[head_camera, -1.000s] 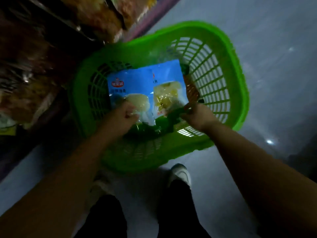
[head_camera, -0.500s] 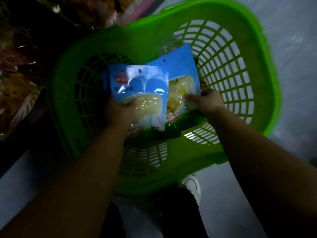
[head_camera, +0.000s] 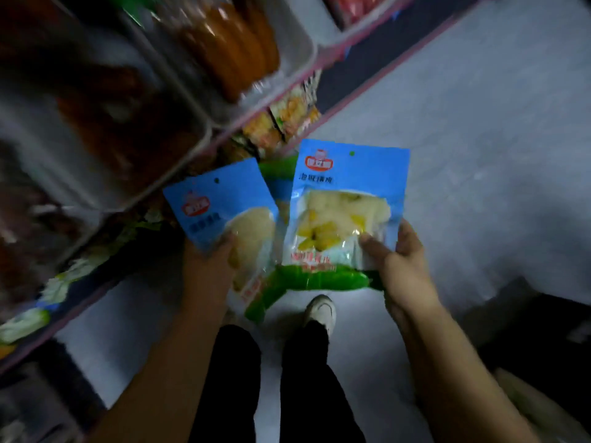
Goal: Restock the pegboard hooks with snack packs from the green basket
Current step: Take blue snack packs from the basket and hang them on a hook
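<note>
Two blue snack packs with green bottoms and pale yellow food inside are lifted in front of me. My left hand grips the left snack pack by its lower part, tilted to the left. My right hand holds the right snack pack upright by its lower right corner, thumb on the front. Each pack has a small hang hole near its top. A further pack shows between the two. The green basket and the pegboard hooks are out of view.
A shelf with white trays of orange and brown packaged snacks runs along the left and top. More snack bags sit on a lower shelf behind the packs. Grey floor spreads to the right; my legs and a white shoe are below.
Both hands have lifted the two packs out of the green basket and up in front of the shelf. The basket has dropped out of view as my head turned upward.
</note>
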